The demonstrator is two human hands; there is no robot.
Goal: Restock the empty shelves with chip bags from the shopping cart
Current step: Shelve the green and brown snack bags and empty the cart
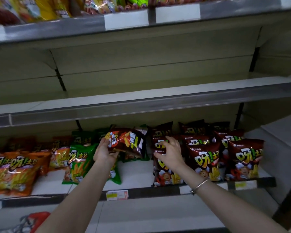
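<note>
Lower left of frame: orange chip bags point(15, 172) on lower shelf point(134, 172). Just right of them: green chip bags point(77, 163), standing and leaning. Centre: left hand point(104, 152) grips dark chip bag point(126, 142) by its left end, fingers curled round edge; bag tilted, off shelf surface, in front of green ones. Right of centre: right hand point(171, 153) with fingers spread apart, holding nothing, over front of red-brown bag row point(207, 158); contact unclear. Bracelet point(199, 186) on right wrist.
</note>
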